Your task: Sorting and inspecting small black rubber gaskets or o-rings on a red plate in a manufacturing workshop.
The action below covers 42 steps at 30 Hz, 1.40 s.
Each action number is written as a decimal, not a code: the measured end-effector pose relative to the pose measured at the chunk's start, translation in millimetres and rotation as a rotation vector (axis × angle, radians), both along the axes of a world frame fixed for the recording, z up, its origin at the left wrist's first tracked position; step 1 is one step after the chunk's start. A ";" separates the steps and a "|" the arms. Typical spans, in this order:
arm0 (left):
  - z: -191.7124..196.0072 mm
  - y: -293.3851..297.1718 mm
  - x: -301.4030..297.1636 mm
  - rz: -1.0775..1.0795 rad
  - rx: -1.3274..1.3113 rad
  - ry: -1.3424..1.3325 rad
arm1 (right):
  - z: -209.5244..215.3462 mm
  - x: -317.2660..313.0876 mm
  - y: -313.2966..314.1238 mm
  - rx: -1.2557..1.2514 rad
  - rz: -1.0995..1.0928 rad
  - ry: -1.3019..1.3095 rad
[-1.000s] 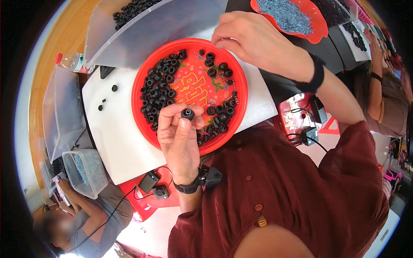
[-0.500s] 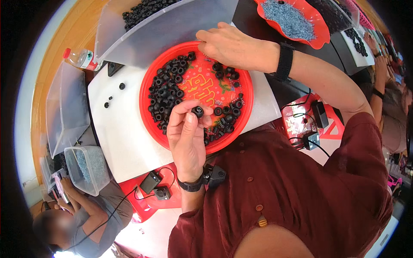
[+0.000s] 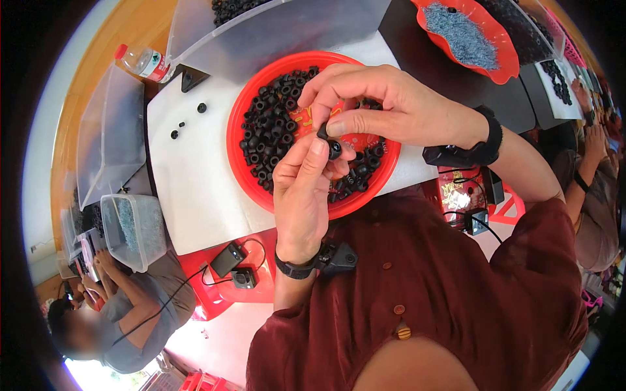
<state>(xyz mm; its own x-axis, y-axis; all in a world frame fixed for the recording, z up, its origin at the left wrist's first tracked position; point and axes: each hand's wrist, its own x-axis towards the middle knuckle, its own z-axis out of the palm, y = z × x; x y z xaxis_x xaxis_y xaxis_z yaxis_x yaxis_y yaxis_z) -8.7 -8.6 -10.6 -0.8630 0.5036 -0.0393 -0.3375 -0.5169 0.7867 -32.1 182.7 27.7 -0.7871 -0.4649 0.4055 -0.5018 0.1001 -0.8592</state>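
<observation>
My left hand (image 3: 302,195) pinches a small round black plastic part (image 3: 334,150) with a hole in it, over the near side of a round red tray (image 3: 236,163). Thumb and fingers of my right hand (image 3: 398,111) close on another small black piece (image 3: 323,131) right at that part. Whether the two pieces are joined, I cannot tell. Many hollow black parts (image 3: 267,124) lie heaped along the tray's left side. More black parts (image 3: 365,171) and a few small metal springs lie at its right, partly hidden by my hands.
A white board (image 3: 189,215) under the tray bears three loose black pieces. Behind stands a translucent bin (image 3: 280,29); a red scalloped dish (image 3: 512,65) of bluish-grey springs stands far right. A bottle (image 3: 140,63) and a clear tub (image 3: 160,234) are at left, near a seated person.
My right hand has come from the tray's far rim down to my left hand, bringing a small black piece against the round part. The whole view has shifted slightly.
</observation>
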 end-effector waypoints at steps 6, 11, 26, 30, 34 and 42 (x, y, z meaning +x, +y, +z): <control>1.2 4.3 4.7 0.045 0.022 -0.085 | 8.2 14.9 -0.1 0.187 -0.136 0.169; 1.9 5.9 4.8 0.051 0.055 -0.084 | 11.6 18.5 -1.8 0.371 -0.254 0.545; 3.2 10.2 8.5 0.008 0.039 -0.007 | -1.2 38.0 2.7 -0.314 -0.172 -0.375; 5.5 10.0 11.5 0.014 0.042 -0.036 | -2.5 40.1 2.4 -0.287 -0.176 -0.331; 4.7 8.6 11.0 0.009 0.028 -0.037 | 0.1 39.1 4.4 -0.362 -0.187 -0.407; 1.7 8.9 9.1 0.005 0.064 -0.058 | -4.0 43.0 4.3 -0.248 -0.217 -0.238</control>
